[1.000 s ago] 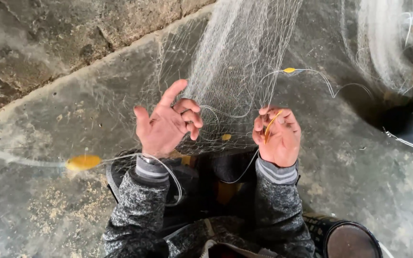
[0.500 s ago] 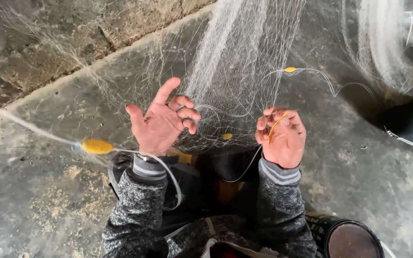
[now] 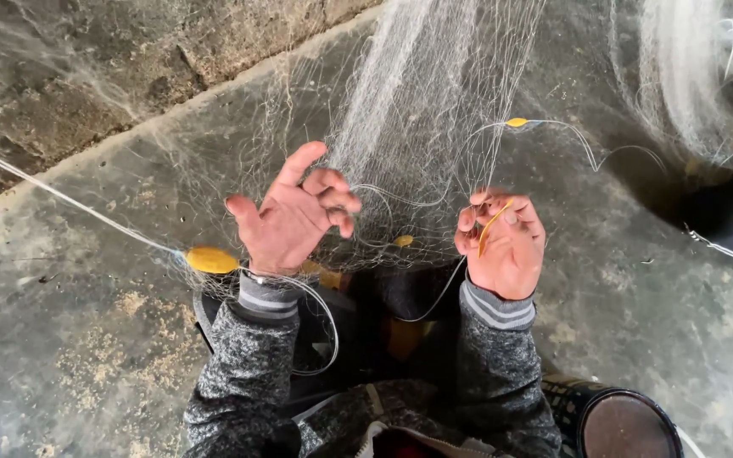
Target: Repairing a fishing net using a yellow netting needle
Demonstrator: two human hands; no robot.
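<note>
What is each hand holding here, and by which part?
Right hand pinches a thin yellow netting needle mid-length. Left hand, spread, hooks the net's mesh with its fingers.

Pale, whitish net (image 3: pixel 417 110) over a mottled grey floor (image 3: pixel 86 339). Yellow floats (image 3: pixel 211 259) along a white line (image 3: pixel 61 197). Speckled dark-grey sleeves (image 3: pixel 243 373) with cuffs striped light and dark grey. A thin orange-yellow needle (image 3: pixel 494 224). A black, round tin (image 3: pixel 617 420).

A single head-worn camera looks steeply down from close above at the person's own forearms, the net (image 3: pixel 417 110) and the concrete floor (image 3: pixel 86 339) beneath.
</note>
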